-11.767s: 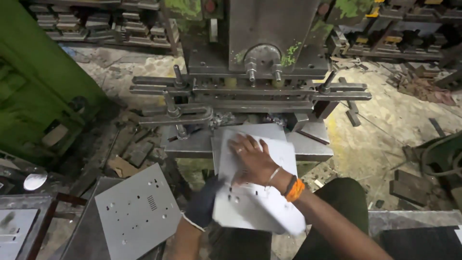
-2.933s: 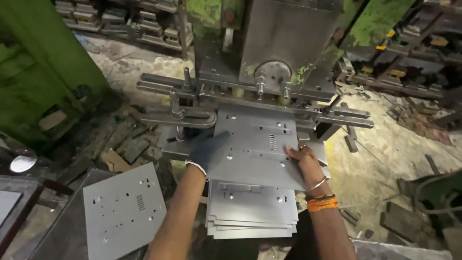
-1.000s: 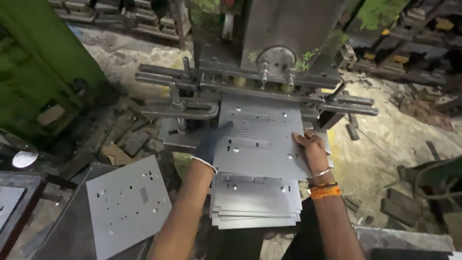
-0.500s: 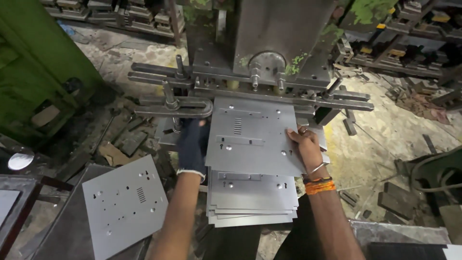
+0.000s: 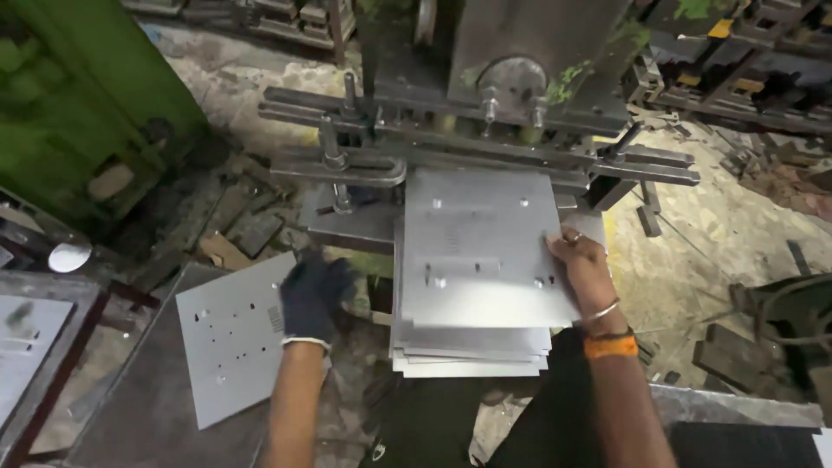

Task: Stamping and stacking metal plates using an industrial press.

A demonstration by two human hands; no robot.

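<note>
Grey punched sheet-metal plate [image 5: 481,247] lies flat on the bed of the dark steel press [image 5: 485,95], atop a stack of like grey plates [image 5: 472,355]. Bare right hand [image 5: 585,269], orange band at the wrist, grips the plate's right edge, fingers curled over it. Dark-gloved left hand [image 5: 310,295] hovers with fingers loosely spread, holding nothing, over a separate perforated grey plate [image 5: 230,347] lying near left.
</note>
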